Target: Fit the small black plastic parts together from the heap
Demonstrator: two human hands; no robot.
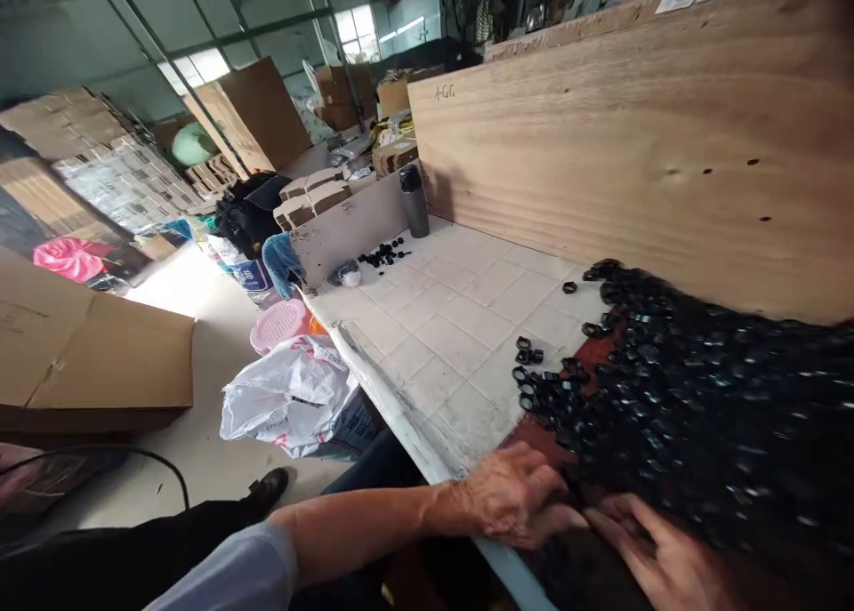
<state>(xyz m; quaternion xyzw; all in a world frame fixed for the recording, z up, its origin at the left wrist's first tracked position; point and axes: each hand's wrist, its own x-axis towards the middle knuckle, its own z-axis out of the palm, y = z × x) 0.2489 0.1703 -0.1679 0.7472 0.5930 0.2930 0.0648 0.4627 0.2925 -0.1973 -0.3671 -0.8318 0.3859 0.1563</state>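
Left hand (pixel 513 495) and right hand (pixel 660 549), grips open and fingers spread, are pressing against a heap of small black rings (pixel 667 397) on the tiled table (pixel 454 344).

A tall plywood board (pixel 600 148) stands along the right edge of the tiled table (pixel 440 326), a dark travel mug (pixel 414 204) sits on the table near the board's far end, and a white plastic bag (pixel 286 397) and pink basket (pixel 280 325) lie just beyond the table's left edge.
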